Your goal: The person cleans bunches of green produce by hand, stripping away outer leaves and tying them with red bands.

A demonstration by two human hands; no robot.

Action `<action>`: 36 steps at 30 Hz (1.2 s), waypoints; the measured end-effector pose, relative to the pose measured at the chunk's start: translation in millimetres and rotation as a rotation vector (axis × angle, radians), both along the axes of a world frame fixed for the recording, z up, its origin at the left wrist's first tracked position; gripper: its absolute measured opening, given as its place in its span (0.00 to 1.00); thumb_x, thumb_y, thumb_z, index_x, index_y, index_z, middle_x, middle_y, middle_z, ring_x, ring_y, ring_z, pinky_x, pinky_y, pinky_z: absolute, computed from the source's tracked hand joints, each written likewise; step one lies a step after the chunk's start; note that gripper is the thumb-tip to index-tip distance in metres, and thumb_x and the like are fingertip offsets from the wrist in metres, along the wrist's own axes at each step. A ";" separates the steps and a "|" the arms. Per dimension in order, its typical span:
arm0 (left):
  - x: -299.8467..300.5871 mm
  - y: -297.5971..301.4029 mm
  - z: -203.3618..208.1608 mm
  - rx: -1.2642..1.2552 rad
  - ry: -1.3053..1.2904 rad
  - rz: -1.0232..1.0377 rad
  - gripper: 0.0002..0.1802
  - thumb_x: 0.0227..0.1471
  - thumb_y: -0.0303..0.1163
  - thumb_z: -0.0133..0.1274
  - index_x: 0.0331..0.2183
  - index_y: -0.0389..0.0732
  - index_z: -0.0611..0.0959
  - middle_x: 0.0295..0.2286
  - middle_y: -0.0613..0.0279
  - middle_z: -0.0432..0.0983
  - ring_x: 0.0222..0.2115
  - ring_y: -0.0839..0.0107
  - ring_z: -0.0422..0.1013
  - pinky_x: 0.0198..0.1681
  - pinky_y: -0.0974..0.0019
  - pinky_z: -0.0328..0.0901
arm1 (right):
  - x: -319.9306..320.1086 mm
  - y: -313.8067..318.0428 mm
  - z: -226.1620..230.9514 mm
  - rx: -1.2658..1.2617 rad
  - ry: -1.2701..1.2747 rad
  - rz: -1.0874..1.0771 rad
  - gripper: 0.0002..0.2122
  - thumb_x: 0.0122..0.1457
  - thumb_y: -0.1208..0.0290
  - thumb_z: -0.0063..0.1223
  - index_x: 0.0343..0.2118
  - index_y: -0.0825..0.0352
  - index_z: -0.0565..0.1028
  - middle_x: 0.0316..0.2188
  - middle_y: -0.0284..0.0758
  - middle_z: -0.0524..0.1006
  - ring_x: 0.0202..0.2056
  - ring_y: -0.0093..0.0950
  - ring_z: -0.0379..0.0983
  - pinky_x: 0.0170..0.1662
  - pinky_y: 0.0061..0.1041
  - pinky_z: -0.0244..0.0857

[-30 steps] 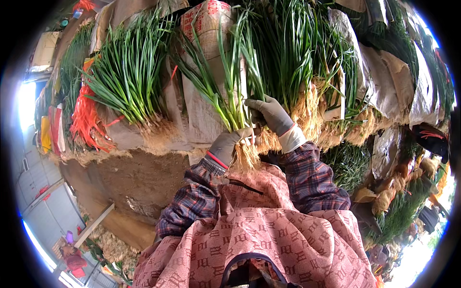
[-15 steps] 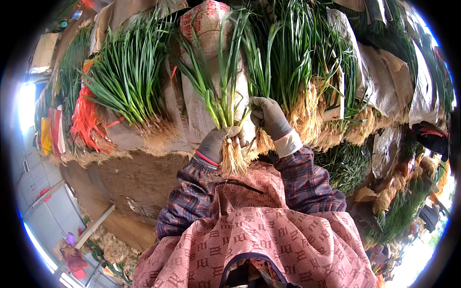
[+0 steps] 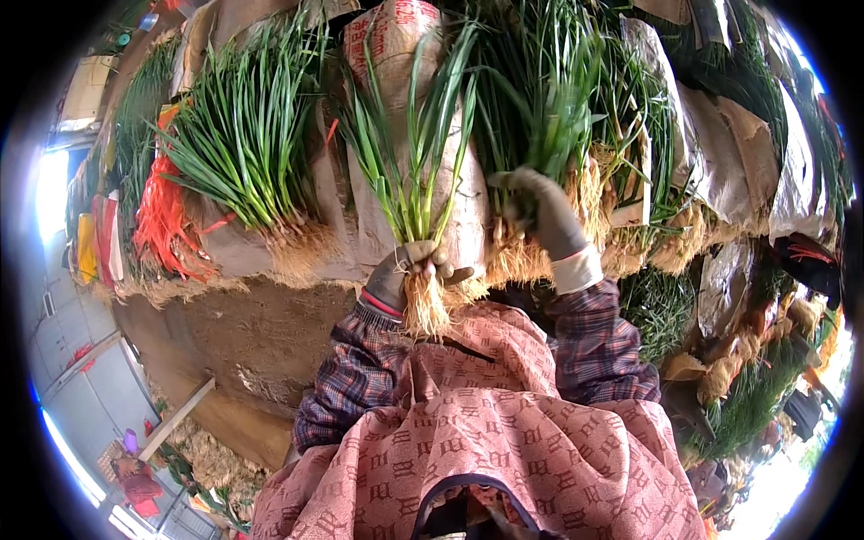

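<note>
My left hand (image 3: 409, 270), in a grey glove, is closed around a small bunch of scallions (image 3: 414, 193). Their green leaves fan upward and away from me, and the pale roots hang below my fingers. To the right, my gloved right hand (image 3: 544, 211) is at the near edge of a large pile of scallions (image 3: 531, 99), above its roots. Motion blurs its fingers, so whether they grip a stalk is not clear. Blurred green leaves show just above that hand. Left of my hands lies another loose bunch of scallions (image 3: 247, 144), roots toward me.
A pale woven sack (image 3: 382, 126) lies under the held bunch. Red plastic strips (image 3: 162, 216) hang at the left. More scallions and brown covers (image 3: 729, 135) extend rightward. A brown board (image 3: 243, 342) drops below the work surface, near a wooden bar (image 3: 180, 418).
My right hand has moved right, away from the held bunch and over to the pile. The left hand keeps its hold and has shifted slightly left and down.
</note>
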State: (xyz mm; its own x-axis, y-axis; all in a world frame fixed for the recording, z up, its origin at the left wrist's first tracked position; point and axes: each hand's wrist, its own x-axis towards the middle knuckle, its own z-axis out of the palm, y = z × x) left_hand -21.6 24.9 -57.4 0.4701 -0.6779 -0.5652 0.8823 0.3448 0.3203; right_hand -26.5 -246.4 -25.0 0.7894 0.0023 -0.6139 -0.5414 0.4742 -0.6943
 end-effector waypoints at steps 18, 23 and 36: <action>-3.4 -29.8 40.4 -0.105 0.033 -0.111 0.16 0.50 0.34 0.57 0.39 0.35 0.76 0.22 0.65 0.68 0.28 0.68 0.68 0.40 0.59 0.63 | -29.1 11.0 -37.5 -0.172 -0.198 -0.196 0.13 0.58 0.58 0.49 0.33 0.65 0.69 0.25 0.31 0.68 0.24 0.21 0.69 0.23 0.19 0.68; 5.3 -12.1 31.1 -0.008 -0.084 -0.191 0.17 0.53 0.32 0.55 0.44 0.35 0.75 0.20 0.67 0.68 0.26 0.69 0.69 0.41 0.60 0.68 | -36.5 -27.3 -35.4 0.106 -0.059 -0.247 0.10 0.59 0.66 0.45 0.37 0.67 0.73 0.22 0.28 0.70 0.22 0.16 0.65 0.19 0.16 0.57; -2.6 -7.8 7.8 -0.201 0.136 0.036 0.16 0.49 0.24 0.52 0.43 0.37 0.77 0.36 0.57 0.75 0.34 0.66 0.74 0.36 0.61 0.74 | 7.7 14.7 -50.0 -1.289 0.241 0.466 0.20 0.55 0.52 0.52 0.33 0.69 0.77 0.30 0.50 0.78 0.36 0.49 0.76 0.41 0.41 0.69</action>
State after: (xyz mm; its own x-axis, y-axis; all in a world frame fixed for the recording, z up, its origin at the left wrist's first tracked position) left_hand -24.2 17.2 -49.5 0.4248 -0.7673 -0.4805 0.8987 0.4213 0.1218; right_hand -18.8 -231.8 -75.0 0.7479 -0.4323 -0.5038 -0.6384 -0.6764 -0.3673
